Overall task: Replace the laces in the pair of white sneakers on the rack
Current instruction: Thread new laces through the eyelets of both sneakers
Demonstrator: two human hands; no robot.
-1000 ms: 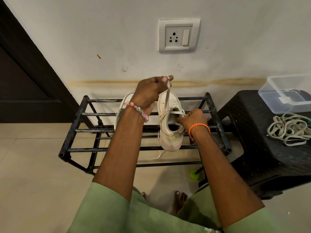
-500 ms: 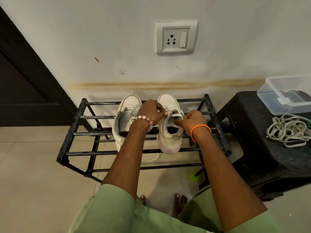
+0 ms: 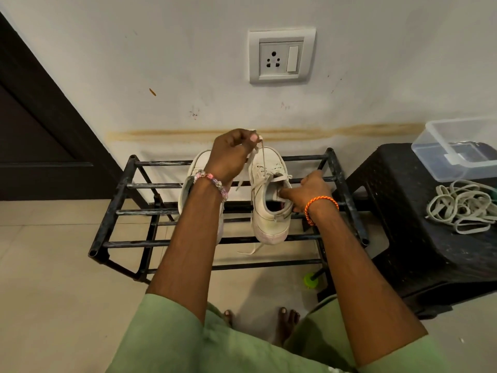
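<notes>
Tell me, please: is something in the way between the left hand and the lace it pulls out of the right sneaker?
Nothing visible. The left hand already pinches the lace, raised above the right sneaker on the rack. The right hand holds that sneaker's collar from the side, clear of the lace.

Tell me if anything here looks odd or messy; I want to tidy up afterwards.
A brownish stain streaks along the wall above the rack. Loose laces lie tangled on the black stool. One lace end dangles below the right sneaker through the rack bars.
</notes>
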